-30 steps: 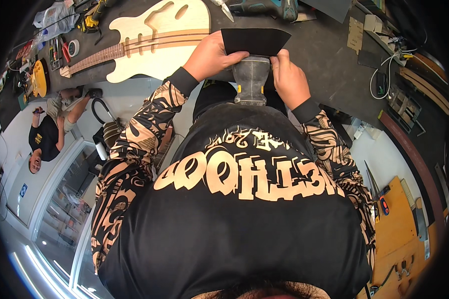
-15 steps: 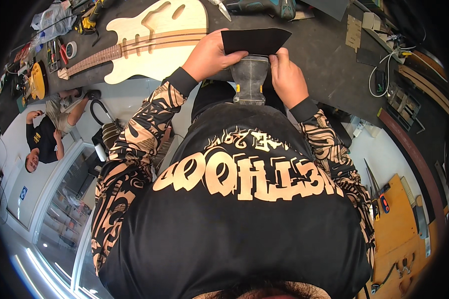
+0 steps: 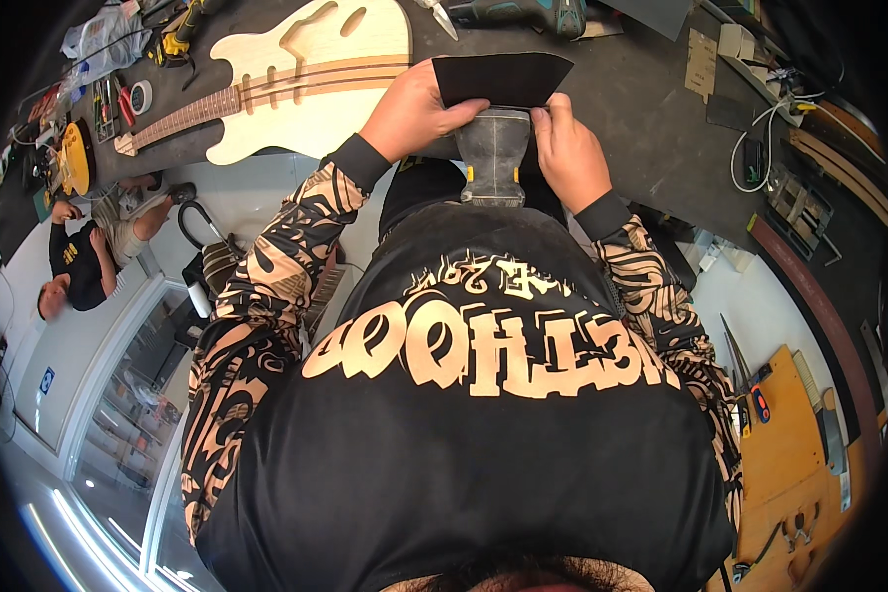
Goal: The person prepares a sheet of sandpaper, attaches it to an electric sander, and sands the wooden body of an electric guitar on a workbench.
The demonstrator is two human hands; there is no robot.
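Observation:
Both my hands are at the bench's near edge, either side of a small black sheet [image 3: 503, 79] that looks like sandpaper. My left hand [image 3: 414, 111] is closed on its left end, thumb across the lower edge. My right hand [image 3: 570, 156] pinches the lower right corner between thumb and fingers. Directly below the sheet is a grey, dusty, flared tool [image 3: 493, 158] with yellow tabs at its sides; its wide end meets the sheet's lower edge. Whether the sheet is fixed to it, I cannot tell. Left of my left hand lies a pale wooden electric guitar [image 3: 316, 113].
The dark bench [image 3: 641, 128] carries a teal-and-black power tool [image 3: 523, 14] at the far side. Hand tools and a yellow drill [image 3: 176, 44] crowd the left. A white cable [image 3: 745, 148] and metal parts [image 3: 797, 209] lie right. Another person [image 3: 84, 259] is at far left.
My hands and the black sheet have barely shifted, the sheet slightly left and up. At far left, the other person has moved their head and arms.

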